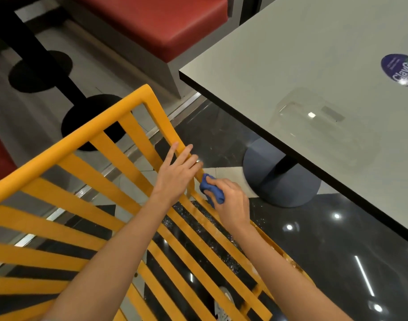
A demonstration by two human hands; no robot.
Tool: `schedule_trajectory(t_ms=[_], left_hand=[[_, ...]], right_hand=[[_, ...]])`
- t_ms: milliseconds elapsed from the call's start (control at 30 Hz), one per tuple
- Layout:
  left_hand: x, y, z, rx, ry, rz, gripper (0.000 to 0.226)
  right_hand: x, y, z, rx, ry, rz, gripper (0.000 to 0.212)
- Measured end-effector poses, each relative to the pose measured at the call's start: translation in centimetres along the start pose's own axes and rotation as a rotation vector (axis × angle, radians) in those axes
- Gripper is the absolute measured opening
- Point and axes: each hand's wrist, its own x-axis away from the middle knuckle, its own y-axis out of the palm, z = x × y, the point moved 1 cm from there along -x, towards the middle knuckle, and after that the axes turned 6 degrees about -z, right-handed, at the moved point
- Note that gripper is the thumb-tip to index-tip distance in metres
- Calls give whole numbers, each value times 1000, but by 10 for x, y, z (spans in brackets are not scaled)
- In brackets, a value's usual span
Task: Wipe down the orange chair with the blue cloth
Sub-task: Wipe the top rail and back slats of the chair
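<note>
The orange chair (87,179) is made of flat slats and fills the lower left of the head view, seen from above. My left hand (178,171) rests on its right frame bar, fingers spread along the bar. Just right of it, my right hand (230,201) is closed on a bunched blue cloth (211,187), which presses against the same bar where the backrest meets the seat. Pale smears show on the seat's right edge under my right forearm.
A grey table (314,72) with a dark edge stands close on the right, on a round blue-grey base (279,181). A red padded bench (166,22) sits at the back. Black table bases (92,119) stand on the floor at left. The floor is glossy black tile.
</note>
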Motion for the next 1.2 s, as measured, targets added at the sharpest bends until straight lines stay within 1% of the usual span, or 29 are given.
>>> schedule_trajectory(t_ms=[100,167,233,300,367,433,600,667,767,867,1000,1200], left_hand=[[-2,3,1,19,-10,32,47],[-4,3,1,60,-32,69,46],[-6,3,0,107,-46,106,45],[-6,2,-1,138,-58,106,43],[-6,3,-2,171,-68,85,43],[-7,4,-1,197,-64,97,41],[-7,6,-2,210,-61,122,42],[-6,7,-3,206,-59,119,41],[-6,8,-2,219,-57,94,40],[-6,9,-2,222,-56,118,39],[-6,11,-2,223,-58,147,40],[-6,10,-2,241,-57,147,40]], right_hand=[[11,-24,15,-92,68,-81,23],[-6,-26,12,-125,122,-110,16],[-27,-18,0,-209,184,-123,18],[-36,-9,-7,-280,189,-103,18],[-27,-12,-5,-302,184,-116,20],[-18,-21,4,-317,212,-149,20],[-43,-20,-2,-363,307,-200,16],[-41,-20,-3,-399,334,-207,18],[-31,-29,10,-470,345,-265,22],[-42,-33,7,-423,320,-335,20],[-48,-26,-3,-376,287,-312,21],[-34,-42,20,-316,282,-375,23]])
